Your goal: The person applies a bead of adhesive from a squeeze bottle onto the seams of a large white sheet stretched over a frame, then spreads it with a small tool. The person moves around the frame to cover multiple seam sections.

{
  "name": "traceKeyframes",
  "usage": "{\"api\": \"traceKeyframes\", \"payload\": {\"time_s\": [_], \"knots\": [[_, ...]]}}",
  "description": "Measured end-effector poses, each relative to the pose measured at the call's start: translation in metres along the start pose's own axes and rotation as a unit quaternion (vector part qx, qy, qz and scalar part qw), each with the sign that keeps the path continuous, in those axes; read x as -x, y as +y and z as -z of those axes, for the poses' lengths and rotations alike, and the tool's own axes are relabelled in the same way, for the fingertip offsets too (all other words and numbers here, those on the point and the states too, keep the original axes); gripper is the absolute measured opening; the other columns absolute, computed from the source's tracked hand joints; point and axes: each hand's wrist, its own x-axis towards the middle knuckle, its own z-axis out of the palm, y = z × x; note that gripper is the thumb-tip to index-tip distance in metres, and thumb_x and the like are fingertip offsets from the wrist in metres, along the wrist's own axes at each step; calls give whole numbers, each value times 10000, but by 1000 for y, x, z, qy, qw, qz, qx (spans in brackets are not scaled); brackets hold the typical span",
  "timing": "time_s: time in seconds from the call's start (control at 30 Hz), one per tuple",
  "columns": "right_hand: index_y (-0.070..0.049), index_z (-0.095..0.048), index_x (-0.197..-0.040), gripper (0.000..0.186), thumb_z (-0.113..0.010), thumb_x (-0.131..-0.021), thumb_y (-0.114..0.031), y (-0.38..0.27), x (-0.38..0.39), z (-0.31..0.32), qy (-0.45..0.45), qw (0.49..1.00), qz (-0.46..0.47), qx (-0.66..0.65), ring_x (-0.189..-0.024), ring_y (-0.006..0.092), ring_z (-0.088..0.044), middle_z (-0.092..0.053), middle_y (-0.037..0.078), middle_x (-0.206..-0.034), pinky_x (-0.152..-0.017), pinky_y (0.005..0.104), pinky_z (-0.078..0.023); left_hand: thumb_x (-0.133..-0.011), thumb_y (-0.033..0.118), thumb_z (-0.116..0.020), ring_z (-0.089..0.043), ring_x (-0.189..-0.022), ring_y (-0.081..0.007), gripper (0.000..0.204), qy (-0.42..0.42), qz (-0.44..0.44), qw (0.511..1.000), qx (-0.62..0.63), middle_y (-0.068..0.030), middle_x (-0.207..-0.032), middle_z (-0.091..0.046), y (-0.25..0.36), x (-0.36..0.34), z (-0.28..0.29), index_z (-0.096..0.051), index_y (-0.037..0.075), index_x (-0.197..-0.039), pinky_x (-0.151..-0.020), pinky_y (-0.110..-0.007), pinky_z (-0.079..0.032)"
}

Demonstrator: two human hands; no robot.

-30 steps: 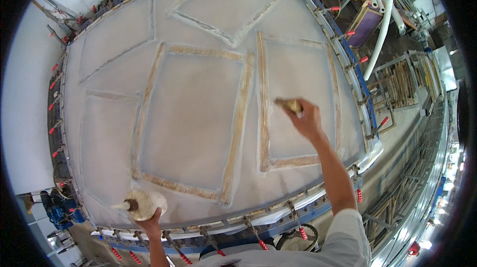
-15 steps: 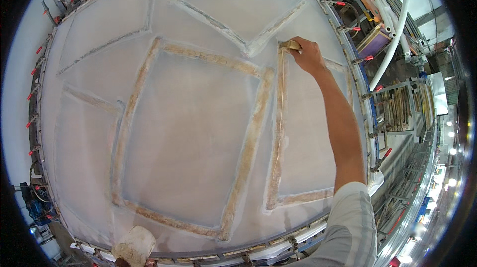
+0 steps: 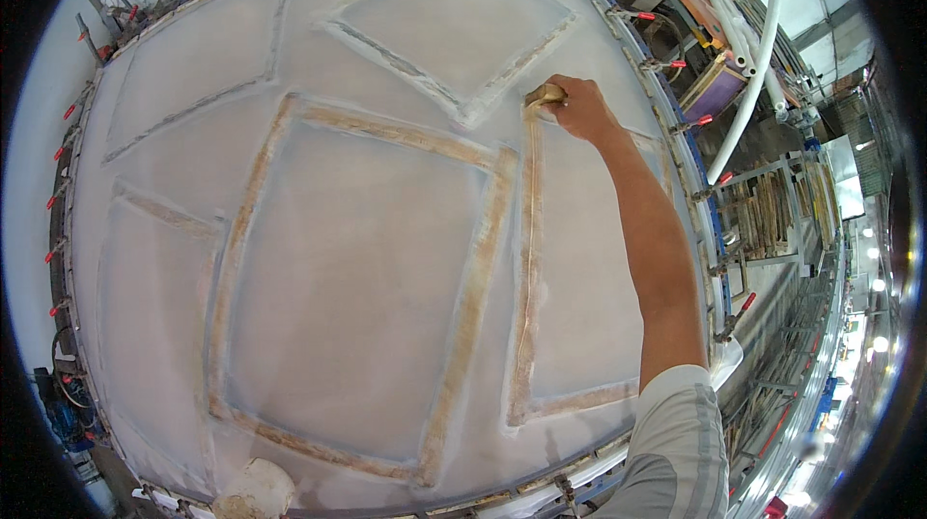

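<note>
My right hand (image 3: 579, 109) is closed on a small tan brush-like tool (image 3: 543, 94), which touches the upper-left corner of the right-hand rectangle of brownish strips (image 3: 529, 258) on a wide, pale, taut sheet (image 3: 357, 258). A thin light line runs down that rectangle's left strip. A larger brown-edged rectangle (image 3: 463, 297) lies to the left, and fainter outlines (image 3: 381, 56) mark the sheet above and at the far left. A white round container (image 3: 253, 492) shows at the bottom edge; my left hand is out of view.
Red-handled clamps (image 3: 647, 15) line the sheet's frame on several sides. At the right stand stacked boards and poles (image 3: 772, 210), white tubes (image 3: 748, 84) and metal profiles (image 3: 806, 374). Blue machinery (image 3: 63, 403) sits beside the lower left.
My right hand and tool moved forward from the middle of the right rectangle to its top-left corner, where a thin line now runs. The left hand with the container sank out of view.
</note>
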Motion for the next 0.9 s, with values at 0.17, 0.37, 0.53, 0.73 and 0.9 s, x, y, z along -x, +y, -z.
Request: {"api": "traceKeyframes", "payload": {"time_s": [0.17, 0.37, 0.53, 0.73, 0.9], "knots": [[-89, -703, -1038, 220, -763, -834, -146, -14, 38, 1, -21, 998, -21, 54, -909, 405, -688, -724, 186, -938, -784, 467, -539, -788, 132, -869, -539, -1228, -290, 832, -12, -17, 1000, 10, -146, -1408, -532, -12, -2, 2, -396, 29, -1465, -1078, -451, -440], [-91, -703, -1050, 205, -748, -851, -110, -56, 126, -3, -25, 999, -17, 10, -916, 405, -688, -717, 190, -915, -790, 476, -533, -804, 145, -861, -548, -1209, -284, 801, -15, -24, 999, 29, -141, -1394, -543, -43, 8, 14, -410, 29, -1455, -1069, -444, -444], [-66, -704, -1044, 200, -752, -850, -81, -97, 168, 9, -98, 990, -84, -54, -905, 389, -698, -722, 187, -915, -783, 458, -538, -817, 156, -854, -555, -1193, -280, 775, -14, -19, 999, 47, -138, -1383, -552, -84, 20, 31, -421, 30, -1447, -1061, -438, -447], [-38, -707, -1013, 209, -781, -844, -138, -58, 125, 0, 21, 999, -43, -9, -776, 346, -679, -717, 172, -849, -721, 404, -522, -832, 169, -846, -564, -1174, -274, 744, -7, -50, 996, 71, -133, -1369, -562, -137, 2, 57, -435, 31, -1437, -1052, -431, -450], [-51, -714, -1030, 191, -761, -866, -137, -76, 141, -5, -28, 999, -36, 24, -782, 336, -678, -723, 165, -864, -717, 401, -518, -843, 207, -850, -583, -1163, -282, 742, -28, -138, 986, 88, -121, -1342, -586, -74, 32, 38, -439, 13, -1428, -1038, -434, -451]]}}
